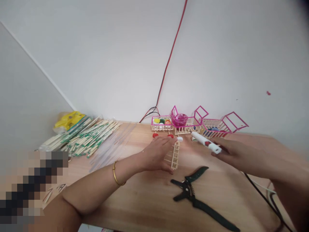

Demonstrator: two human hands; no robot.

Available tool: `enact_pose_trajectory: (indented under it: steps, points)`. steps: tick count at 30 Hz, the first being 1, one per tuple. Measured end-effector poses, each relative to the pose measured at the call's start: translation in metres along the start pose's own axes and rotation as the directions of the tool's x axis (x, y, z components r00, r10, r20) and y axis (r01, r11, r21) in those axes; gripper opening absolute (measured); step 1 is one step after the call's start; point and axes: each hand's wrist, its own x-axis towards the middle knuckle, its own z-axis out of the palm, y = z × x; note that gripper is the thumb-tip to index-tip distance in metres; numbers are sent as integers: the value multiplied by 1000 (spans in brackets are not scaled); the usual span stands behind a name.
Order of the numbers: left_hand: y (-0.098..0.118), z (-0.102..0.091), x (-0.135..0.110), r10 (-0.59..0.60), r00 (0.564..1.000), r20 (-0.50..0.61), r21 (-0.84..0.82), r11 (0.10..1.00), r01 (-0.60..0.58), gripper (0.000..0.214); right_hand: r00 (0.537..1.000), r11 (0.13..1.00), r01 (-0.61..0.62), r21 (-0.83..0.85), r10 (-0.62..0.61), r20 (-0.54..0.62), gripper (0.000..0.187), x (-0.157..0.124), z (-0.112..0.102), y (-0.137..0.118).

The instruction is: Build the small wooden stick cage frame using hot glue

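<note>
My left hand (158, 153), with a gold bangle at the wrist, is closed around a small frame of wooden sticks (176, 156) with ladder-like rungs. A white bottle cap (179, 139) is at the frame's far end, by my fingertips; whether it is attached I cannot tell. In my right hand (225, 148) is a white glue gun (205, 141), its nozzle end angled left toward the frame. My fingers hide its grip. Just nearer to me than the frame lie black-handled cutting pliers (187, 190), jaws spread.
Against the wall stand stick carts with pink rims (188, 129), one holding colored bottle caps (162, 121). Bundled wooden sticks (96, 137), clear glue sticks (112, 148) and a yellow bag (69, 120) lie left. Cables (262, 196) hang at right.
</note>
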Motion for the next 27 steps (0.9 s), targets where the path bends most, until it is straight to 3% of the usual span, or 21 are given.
enact_pose_trajectory:
  steps: [2, 6, 10, 16, 20, 27]
  points:
    - [0, 1, 0, 11, 1000, -4, -19, 1000, -11, 102, 999, 995, -39, 91, 36, 35, 17, 2, 3, -4]
    - [1, -3, 0, -3, 1000, -9, -86, 996, 2, 102, 976, 948, -122, 295, 169, -140, 35, 6, 39, 6]
    - [5, -21, 3, -26, 999, -27, -165, 986, 21, 97, 973, 884, -140, 447, 206, -102, 37, 7, 68, 16]
    - [5, -41, 2, -61, 997, -49, -207, 977, 49, 89, 987, 910, -154, 384, 158, 23, 36, 4, 67, 13]
    - [1, -38, 1, -82, 997, -2, -231, 970, 79, 90, 977, 923, -211, 322, 205, 53, 38, 0, 66, 21]
    - [1, -35, 2, -72, 997, 21, -275, 959, 75, 89, 980, 943, -199, 268, 182, 86, 41, -3, 64, 23]
